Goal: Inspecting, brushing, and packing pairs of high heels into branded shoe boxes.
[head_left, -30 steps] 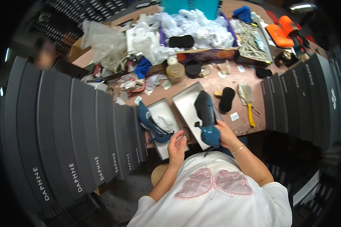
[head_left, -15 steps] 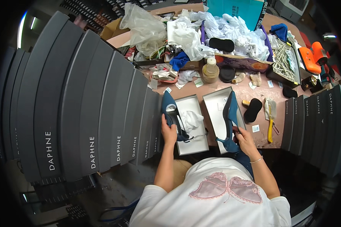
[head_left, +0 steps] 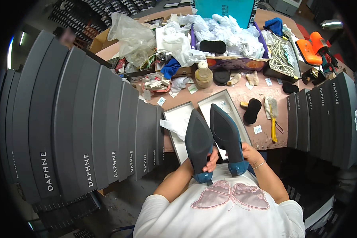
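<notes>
Both blue shoes (head_left: 212, 139) now raised side by side, soles up, hands (head_left: 230, 156) gripping their heels

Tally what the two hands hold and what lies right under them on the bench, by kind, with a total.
Dark blue pointed heeled shoes, soles up: 2, one in the left hand at, one in the right hand at
Open shallow box trays with white lining: 2, at and
White tissue paper wads: 1
Total: 5

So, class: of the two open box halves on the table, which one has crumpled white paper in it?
The left box half, nearer the grey box stack. White paper lies in it; the right box half shows none.
</notes>
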Tool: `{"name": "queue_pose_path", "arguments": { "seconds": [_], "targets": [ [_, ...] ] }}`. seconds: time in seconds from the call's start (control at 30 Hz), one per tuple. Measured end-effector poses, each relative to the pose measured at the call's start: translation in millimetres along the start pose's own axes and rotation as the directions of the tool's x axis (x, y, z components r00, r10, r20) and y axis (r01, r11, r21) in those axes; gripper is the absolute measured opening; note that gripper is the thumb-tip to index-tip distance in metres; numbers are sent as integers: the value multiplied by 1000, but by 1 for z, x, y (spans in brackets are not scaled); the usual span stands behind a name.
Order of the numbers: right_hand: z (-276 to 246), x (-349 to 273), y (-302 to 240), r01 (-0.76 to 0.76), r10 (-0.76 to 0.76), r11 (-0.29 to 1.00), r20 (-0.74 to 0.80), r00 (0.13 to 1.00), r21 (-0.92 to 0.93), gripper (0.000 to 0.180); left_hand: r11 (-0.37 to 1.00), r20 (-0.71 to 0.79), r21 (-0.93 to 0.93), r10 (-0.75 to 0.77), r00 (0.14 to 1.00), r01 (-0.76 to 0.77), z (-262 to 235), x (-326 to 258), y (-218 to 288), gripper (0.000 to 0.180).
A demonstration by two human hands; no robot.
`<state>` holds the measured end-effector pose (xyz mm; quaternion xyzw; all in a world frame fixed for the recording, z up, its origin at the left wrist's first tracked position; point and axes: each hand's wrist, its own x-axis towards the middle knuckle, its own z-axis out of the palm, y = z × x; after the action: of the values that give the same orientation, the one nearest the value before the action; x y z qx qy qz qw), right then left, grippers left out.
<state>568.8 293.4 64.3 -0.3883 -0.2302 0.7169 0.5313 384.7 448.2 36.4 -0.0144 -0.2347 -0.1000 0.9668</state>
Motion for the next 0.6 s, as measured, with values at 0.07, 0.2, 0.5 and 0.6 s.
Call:
{"name": "queue_pose_path", "arguments": {
  "seconds": [0.07,0.2,0.5,0.6],
  "targets": [
    [-2,-4,8,4,-4,997,6,1000,83,26,999,54,-21,-45,998,46,-1,9,-3,20],
    [-6,-5,17,-21,20,983,3,1000,185,22,996,178,-61,-53,983,65,-9,20,-2,24],
    [-10,-2,13,-73,57,963,69,996,259,22,993,52,-49,-100,994,103,-5,29,1,20],
    [-9,-1,12,-135,128,948,44,991,288,23,988,174,-56,-130,976,142,-12,37,6,25]
  ]
}}
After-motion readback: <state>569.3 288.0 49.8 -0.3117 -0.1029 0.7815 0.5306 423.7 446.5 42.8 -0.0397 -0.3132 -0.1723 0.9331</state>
